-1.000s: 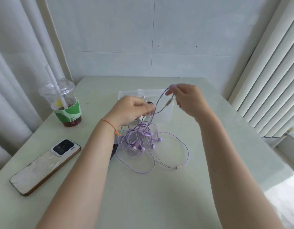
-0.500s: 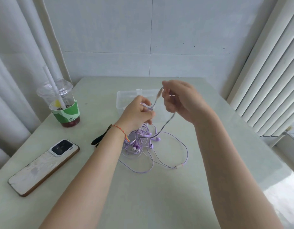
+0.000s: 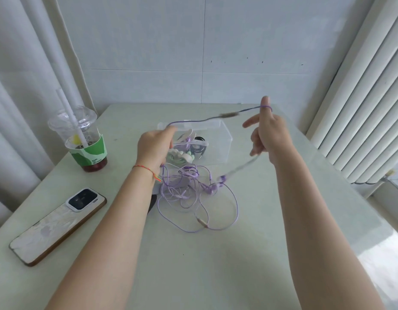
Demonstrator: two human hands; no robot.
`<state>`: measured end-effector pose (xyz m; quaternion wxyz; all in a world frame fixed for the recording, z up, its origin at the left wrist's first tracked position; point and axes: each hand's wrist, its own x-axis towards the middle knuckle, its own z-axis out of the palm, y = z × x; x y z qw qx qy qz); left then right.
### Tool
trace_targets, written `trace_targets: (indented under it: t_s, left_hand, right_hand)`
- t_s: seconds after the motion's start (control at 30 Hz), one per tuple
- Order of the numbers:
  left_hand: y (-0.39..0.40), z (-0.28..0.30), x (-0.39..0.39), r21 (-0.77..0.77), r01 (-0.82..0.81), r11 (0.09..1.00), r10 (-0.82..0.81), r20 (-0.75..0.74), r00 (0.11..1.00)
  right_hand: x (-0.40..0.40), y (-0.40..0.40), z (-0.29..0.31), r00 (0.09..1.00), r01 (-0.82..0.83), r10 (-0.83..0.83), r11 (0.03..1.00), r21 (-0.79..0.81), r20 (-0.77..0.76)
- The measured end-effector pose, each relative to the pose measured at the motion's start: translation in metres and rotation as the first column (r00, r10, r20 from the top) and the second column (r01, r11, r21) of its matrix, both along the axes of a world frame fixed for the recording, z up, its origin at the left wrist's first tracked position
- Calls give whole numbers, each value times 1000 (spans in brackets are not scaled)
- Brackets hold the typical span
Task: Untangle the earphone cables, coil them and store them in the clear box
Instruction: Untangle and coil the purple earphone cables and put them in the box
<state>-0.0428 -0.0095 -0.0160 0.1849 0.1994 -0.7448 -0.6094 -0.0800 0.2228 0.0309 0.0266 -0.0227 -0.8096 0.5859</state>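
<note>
A tangle of purple earphone cables [image 3: 189, 191] lies on the pale desk [image 3: 215, 265], just in front of the clear box [image 3: 224, 139], as a person works one strand free with both hands raised above it. The lifted strand [image 3: 193, 121] runs in the air from the left hand [image 3: 154, 146] up and across to the right hand [image 3: 268, 135], passing over the box. The left hand, with a red thread bracelet [image 3: 146, 170] at its wrist, is curled closed around the strand directly above the left side of the tangle, and cable drops from under it into the heap. The right hand is held higher and to the right, well clear of the tangle; the strand is looped round its raised finger [image 3: 265, 108], while the other fingers are loosely spread. From the underside of that hand a blurred length of cable [image 3: 240, 167] slants down and left to the earbuds [image 3: 215, 186] at the right edge of the tangle. A wide loop of cable with a small inline joint [image 3: 202, 223] rests on the desk nearest the camera. Inside the box are other coiled cables, purple, green and black. Off to the left stand a lidded plastic cup [image 3: 84, 139] with a straw and a green sleeve, and a phone [image 3: 59, 224] lying camera-side up. Curtains hang on either side of the tiled wall.
</note>
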Motion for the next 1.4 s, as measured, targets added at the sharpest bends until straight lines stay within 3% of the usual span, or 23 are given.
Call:
trace_targets:
  t_s: [0.07, 0.13, 0.2, 0.27, 0.33, 0.4, 0.47, 0.53, 0.63, 0.7, 0.87, 1.0, 1.03, 1.1, 1.17, 1.23, 1.3, 1.4]
  left_hand:
    - [3, -1, 1, -44, 102, 994, -100, 57, 993]
    - [6, -1, 2, -3, 209, 978, -208, 67, 976]
    - [7, 0, 2, 66, 244, 967, -249, 67, 966]
    - [7, 1, 0, 87, 224, 971, -230, 69, 971]
    - [8, 0, 0, 36, 227, 973, -229, 56, 972]
    - [10, 1, 3, -15, 287, 958, -286, 35, 958]
    - [13, 2, 7, -60, 371, 927, -371, 18, 929]
    - [17, 2, 9, -103, 448, 888, -451, 0, 893]
    - [21, 2, 13, -165, 530, 832, -536, 11, 844]
    - [26, 3, 13, -235, 529, 815, -540, 20, 841]
    - [28, 4, 10, -400, 460, 793, -494, 19, 869]
    - [15, -4, 8, -542, 416, 730, -410, 139, 901]
    - [13, -5, 8, -566, 406, 717, -387, 161, 908]
    - [10, -8, 7, -593, 387, 706, -340, 196, 920]
    - [6, -10, 7, -605, 387, 696, -298, 246, 922]
    - [1, -12, 7, -633, 409, 658, -263, 316, 912]
    - [-3, -12, 7, -640, 420, 643, -243, 350, 905]
    - [4, -7, 8, -577, 385, 721, -298, 244, 923]
  right_hand:
    - [3, -4, 2, 995, -74, 75, 997, -23, 64]
    - [2, -9, 0, 996, -89, 88, 996, 9, 19]
    - [-2, -9, -1, 993, -7, 38, 967, 256, -116]
    - [-2, -6, -1, 983, 46, 47, 867, 495, -175]
    - [1, -3, -3, 994, 11, 66, 722, 692, -84]
    - [3, -5, -7, 997, -55, 71, 609, 791, 15]
    - [5, -9, -8, 992, -80, 122, 636, 768, 3]
    - [7, -15, -5, 963, -67, 225, 730, 680, -147]
    - [17, -33, 2, 894, -232, 350, 896, 379, -281]
    - [27, -53, -2, 872, -402, 434, 899, 175, -225]
    - [26, -66, -14, 874, -409, 480, 807, 426, -70]
    - [17, -43, -11, 865, -343, 497, 686, 641, -70]
    - [14, -40, -10, 867, -319, 487, 708, 630, -108]
    - [8, -38, -11, 898, -193, 357, 845, 498, -257]
    - [4, -37, -9, 896, 24, 73, 977, 213, -439]
    - [2, -30, -6, 849, 152, -152, 988, -42, -505]
    - [0, -25, -5, 864, 161, -172, 985, -64, -473]
    - [-6, -21, -10, 948, 68, -27, 991, 119, -317]
